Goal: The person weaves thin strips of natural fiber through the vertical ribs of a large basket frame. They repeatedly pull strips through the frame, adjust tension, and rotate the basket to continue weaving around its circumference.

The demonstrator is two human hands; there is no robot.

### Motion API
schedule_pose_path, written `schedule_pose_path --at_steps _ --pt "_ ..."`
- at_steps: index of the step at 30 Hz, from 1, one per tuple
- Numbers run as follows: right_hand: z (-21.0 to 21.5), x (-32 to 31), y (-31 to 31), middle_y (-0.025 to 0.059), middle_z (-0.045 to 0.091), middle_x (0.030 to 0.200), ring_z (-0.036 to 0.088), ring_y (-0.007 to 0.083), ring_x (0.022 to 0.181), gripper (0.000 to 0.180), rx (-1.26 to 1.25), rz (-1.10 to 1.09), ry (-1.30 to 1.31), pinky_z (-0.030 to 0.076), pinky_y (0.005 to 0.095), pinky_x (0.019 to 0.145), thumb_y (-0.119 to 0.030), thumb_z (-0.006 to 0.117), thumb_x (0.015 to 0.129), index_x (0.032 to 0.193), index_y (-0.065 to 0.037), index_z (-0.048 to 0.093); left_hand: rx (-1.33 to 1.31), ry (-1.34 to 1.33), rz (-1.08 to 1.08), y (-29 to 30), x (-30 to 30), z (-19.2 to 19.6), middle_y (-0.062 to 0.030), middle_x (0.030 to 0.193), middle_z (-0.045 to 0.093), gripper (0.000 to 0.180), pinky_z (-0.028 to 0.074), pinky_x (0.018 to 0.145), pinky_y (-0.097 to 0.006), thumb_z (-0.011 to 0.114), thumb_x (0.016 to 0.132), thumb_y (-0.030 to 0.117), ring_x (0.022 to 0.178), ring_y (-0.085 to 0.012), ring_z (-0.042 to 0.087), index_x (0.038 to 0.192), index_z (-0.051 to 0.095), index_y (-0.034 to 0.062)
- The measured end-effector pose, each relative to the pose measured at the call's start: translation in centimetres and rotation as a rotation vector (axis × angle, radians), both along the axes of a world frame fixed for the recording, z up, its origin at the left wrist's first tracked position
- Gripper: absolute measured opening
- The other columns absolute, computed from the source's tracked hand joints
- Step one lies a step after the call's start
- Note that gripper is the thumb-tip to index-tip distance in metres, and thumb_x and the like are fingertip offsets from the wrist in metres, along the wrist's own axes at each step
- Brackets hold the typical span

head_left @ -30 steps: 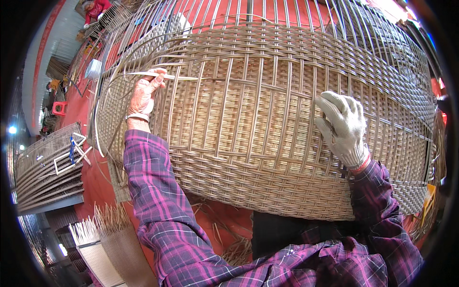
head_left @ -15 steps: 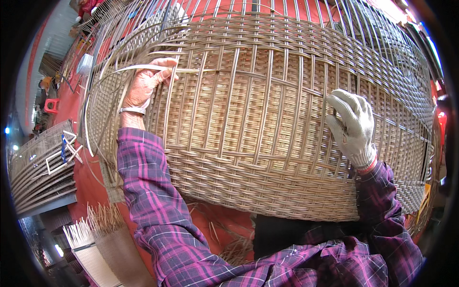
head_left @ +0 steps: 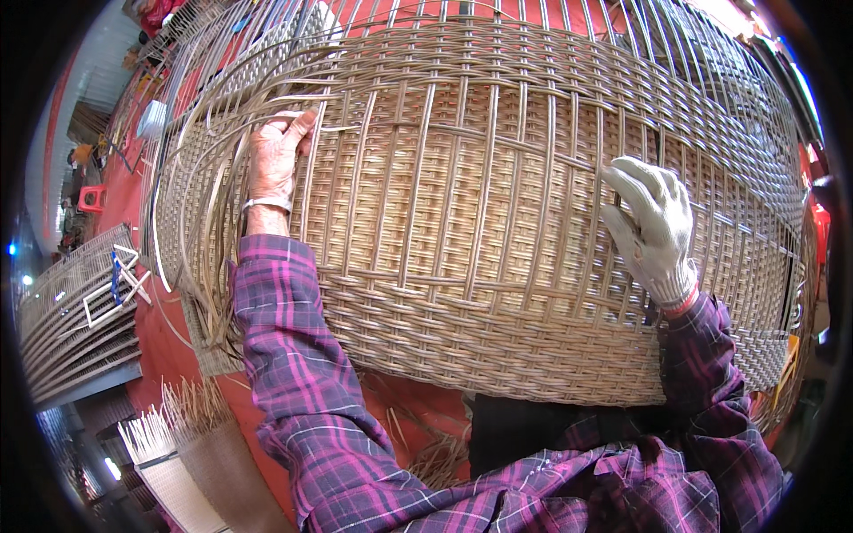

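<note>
A large brown wicker panel (head_left: 426, 351) fills the middle, with tight weave above and below a band of upright stakes. At the upper left of this band, my bare left hand (head_left: 275, 160), with a pale band on its wrist, is closed in a pinch beside a stake. It grips a wicker strand (head_left: 342, 129), which runs rightward between the stakes; the fingertips are partly hidden. My right hand (head_left: 656, 213), in a whitish knit glove, rests against the panel's right side. Its fingers are curved, with the thumb held apart, and I see nothing between them.
Long loose strands (head_left: 200, 151) arc out at the panel's left. Bare stakes (head_left: 498, 11) stick up along its far edge. Stacked woven pieces (head_left: 80, 311), rolls of woven material (head_left: 222, 471) and a red stool (head_left: 91, 198) stand left on the red floor (head_left: 169, 355).
My left hand has turned more upright and shifted slightly right at the wrist. The pale strand across its fingers has slid behind the stakes. My right hand has hardly moved.
</note>
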State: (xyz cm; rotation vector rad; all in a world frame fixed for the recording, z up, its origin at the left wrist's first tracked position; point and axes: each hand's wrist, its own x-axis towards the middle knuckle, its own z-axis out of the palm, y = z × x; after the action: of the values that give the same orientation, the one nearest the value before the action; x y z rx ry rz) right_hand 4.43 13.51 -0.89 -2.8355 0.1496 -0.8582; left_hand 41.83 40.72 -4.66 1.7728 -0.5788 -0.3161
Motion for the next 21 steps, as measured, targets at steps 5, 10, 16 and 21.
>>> schedule_pose_path --at_steps 5,10,16,21 --pt "0.1 0.0 0.1 0.0063 0.061 0.113 0.058 0.0259 0.096 0.04 -0.006 -0.021 -0.016 0.045 0.0404 0.085 -0.008 0.073 0.073 0.111 -0.009 0.065 0.447 -0.577 0.316 -2.9 0.0 -0.5 -0.0094 0.064 0.065 0.037 0.046 0.055 -0.04 0.071 0.085 0.041 0.056 -0.0238 0.061 0.073 0.069 0.0057" --pt "0.1 -0.3 -0.3 0.0033 0.061 0.099 0.058 0.0254 0.085 0.034 0.1 0.001 -0.035 0.048 0.0401 0.077 -0.01 0.076 0.069 0.101 -0.009 0.065 0.749 -0.931 0.446 -3.6 -2.2 0.4 -0.0149 0.072 0.066 0.031 0.044 0.057 -0.044 0.059 0.093 0.036 0.064 -0.0348 0.062 0.081 0.069 0.0095" --pt "0.7 -0.7 0.6 0.0014 0.06 0.083 0.056 0.0211 0.076 0.024 -0.048 -0.104 0.174 0.043 0.0401 0.075 -0.027 0.069 0.082 0.102 -0.013 0.064 0.948 -1.073 0.381 -3.9 0.9 2.6 -0.0146 0.081 0.069 0.03 0.05 0.064 -0.044 0.052 0.095 0.034 0.07 -0.0342 0.064 0.092 0.07 0.0103" --pt "-0.1 0.7 -1.9 0.0041 0.066 0.099 0.06 0.0231 0.088 0.035 0.028 -0.089 0.052 0.045 0.0393 0.08 -0.031 0.068 0.083 0.114 -0.014 0.063 0.623 -0.834 0.493 -4.9 3.4 -1.1 -0.0194 0.074 0.065 0.043 0.044 0.064 -0.048 0.052 0.093 0.043 0.071 -0.0403 0.062 0.084 0.068 0.0039"
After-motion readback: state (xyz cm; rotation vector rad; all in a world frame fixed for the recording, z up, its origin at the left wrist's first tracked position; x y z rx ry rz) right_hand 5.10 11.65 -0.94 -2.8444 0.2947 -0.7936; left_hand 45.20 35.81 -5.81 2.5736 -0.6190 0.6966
